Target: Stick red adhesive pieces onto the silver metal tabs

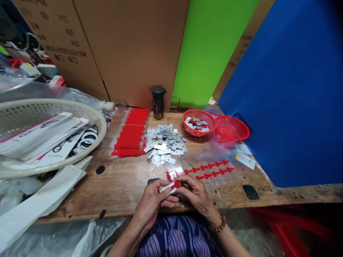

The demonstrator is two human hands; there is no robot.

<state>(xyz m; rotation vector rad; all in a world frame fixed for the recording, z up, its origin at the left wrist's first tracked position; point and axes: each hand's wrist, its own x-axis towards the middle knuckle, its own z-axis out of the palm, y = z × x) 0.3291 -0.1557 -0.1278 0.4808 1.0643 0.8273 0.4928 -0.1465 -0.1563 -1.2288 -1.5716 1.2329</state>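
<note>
Both my hands meet at the near edge of a wooden table (120, 185). My left hand (154, 200) and my right hand (194, 192) pinch one small flat piece (171, 187), white with a red sticker on it, between the fingertips. Just beyond them lie red T-shaped stickers (211, 169) in two rows on a clear sheet. Farther back sits a heap of small silver metal plates (164, 142). To its left lie sheets of red sticker strips (132, 134) in clear plastic.
Two red mesh baskets stand at the back right, one (198, 123) holding metal plates, the other (232, 129) empty. A dark cup (158, 102) stands by cardboard boxes. A large cream basket (50, 135) of printed cards fills the left. A blue panel (289, 96) walls the right.
</note>
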